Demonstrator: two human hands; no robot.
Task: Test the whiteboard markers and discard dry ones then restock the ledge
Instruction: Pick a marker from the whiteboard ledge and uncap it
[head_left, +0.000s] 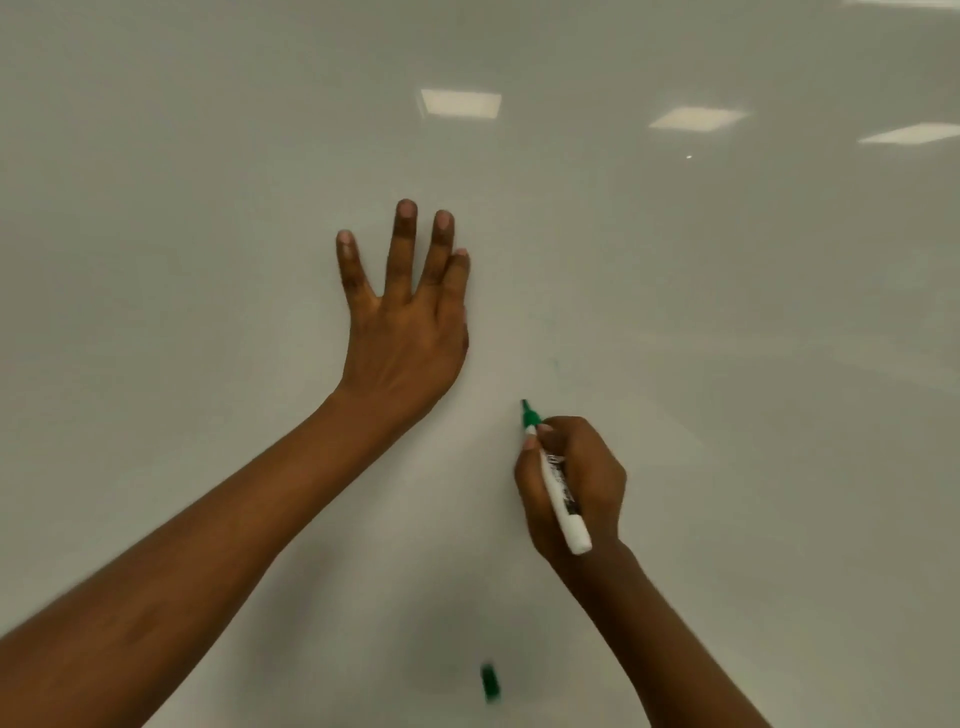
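Left hand (402, 317) lies flat on the whiteboard (727, 312), fingers spread; right hand (571, 483) pinches an uncapped green marker (558, 483) — its blurred cap (490, 682) nearer.

The left hand (405, 322) was raised with fingers spread flat; the right hand (571, 483) was curled in a writing grip.

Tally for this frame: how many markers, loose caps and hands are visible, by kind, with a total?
Green marker, uncapped, in the right hand: 1
Loose green cap, blurred: 1
Hands, left hand spread on the whiteboard, right hand: 2
Total: 4
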